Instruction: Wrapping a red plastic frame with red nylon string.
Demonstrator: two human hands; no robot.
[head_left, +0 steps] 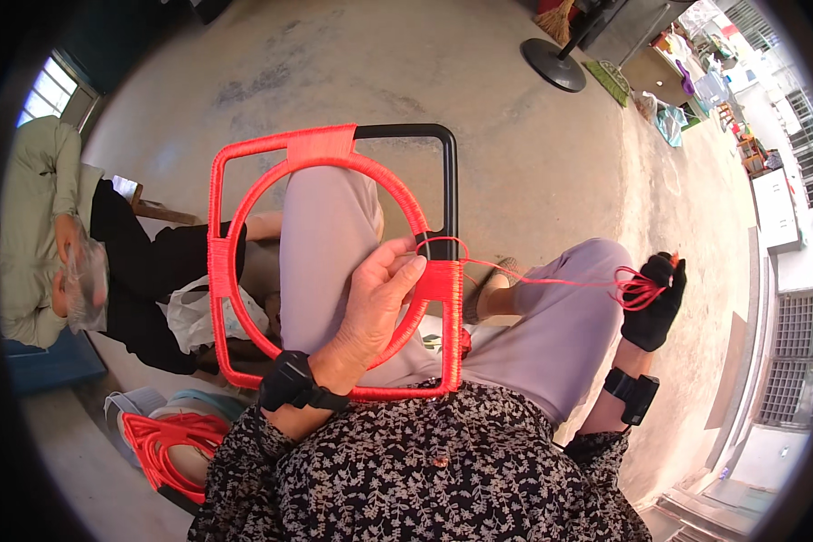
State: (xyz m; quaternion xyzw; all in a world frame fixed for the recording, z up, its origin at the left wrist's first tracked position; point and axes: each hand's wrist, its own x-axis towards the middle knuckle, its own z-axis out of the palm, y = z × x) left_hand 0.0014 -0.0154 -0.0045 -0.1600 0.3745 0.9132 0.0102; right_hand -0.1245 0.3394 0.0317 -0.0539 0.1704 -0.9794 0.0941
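A square frame with a ring inside it (pixel 216 203) rests over my left thigh. Red cord wraps most of it, while the upper right corner (pixel 451 185) shows bare black tubing. My left hand (pixel 375 303) grips the ring's right side, thumb and fingers closed beside the wrapped joint. From there a strand of red cord makes a small loop and runs right, pulled nearly straight. My right hand (pixel 650 316), in a black glove with fingertips showing, is closed on a looped bundle of red cord (pixel 637 287), out past my right knee.
At left sits another person (pixel 41 217) holding a clear plastic bag (pixel 87 285). A white bag (pixel 208 316) lies near my left leg. More red cord (pixel 167 443) is heaped at lower left. A black round stand base (pixel 551 65) and a green broom (pixel 610 81) stand far right.
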